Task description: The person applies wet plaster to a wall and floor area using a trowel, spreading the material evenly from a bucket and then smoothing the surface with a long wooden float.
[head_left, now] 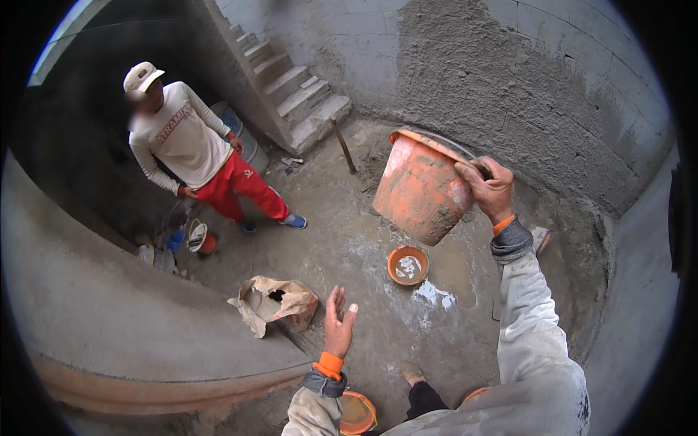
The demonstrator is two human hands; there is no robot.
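Note:
My right hand (488,185) is closed on the rim and handle side of an orange bucket (422,185) smeared with grey mortar. The bucket hangs tilted in the air, out in front of me to the right; its inside is hidden. My left hand (339,323) is raised with nothing in it, fingers stretched and thumb apart. Just left of it a torn paper sack (280,301) stands with its mouth gaping. On the floor below the raised bucket is an orange basin (408,265) holding liquid and pale pieces.
A person (193,145) in red trousers stands at the left. By them sits a small bucket (201,238). Concrete steps (302,102) rise behind, near an upright stick (343,145). Another orange bucket (356,413) is beneath my left forearm. A half-plastered wall (502,94) closes the far side.

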